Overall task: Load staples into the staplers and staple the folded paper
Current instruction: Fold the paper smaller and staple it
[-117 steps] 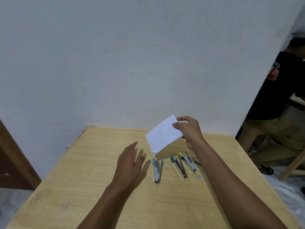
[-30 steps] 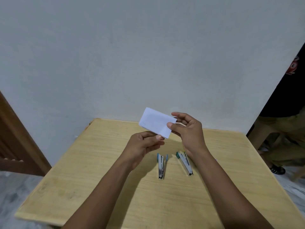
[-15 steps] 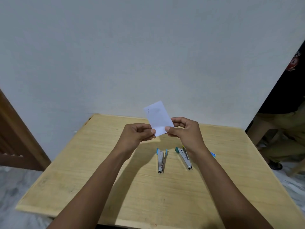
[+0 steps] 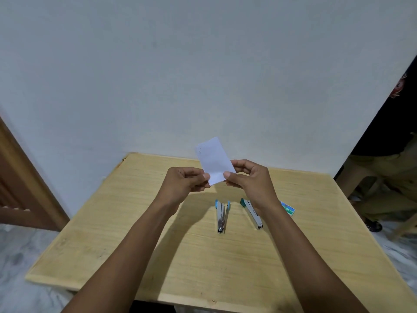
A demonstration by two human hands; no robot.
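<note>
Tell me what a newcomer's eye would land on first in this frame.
First the white folded paper, pinched at its lower end by the left hand and the right hand above the middle of the wooden table. Next, two staplers lying on the table just below the hands: a light blue stapler and a teal stapler. A small staple box peeks out beside the right wrist.

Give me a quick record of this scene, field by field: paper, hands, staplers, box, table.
paper: folded white paper, held upright above the table
left hand: pinches its lower left edge
right hand: pinches its lower right edge
staplers: blue-capped stapler and teal-capped stapler, lying on the table, untouched
box: small staple box, partly hidden by right wrist
table: wooden
</note>
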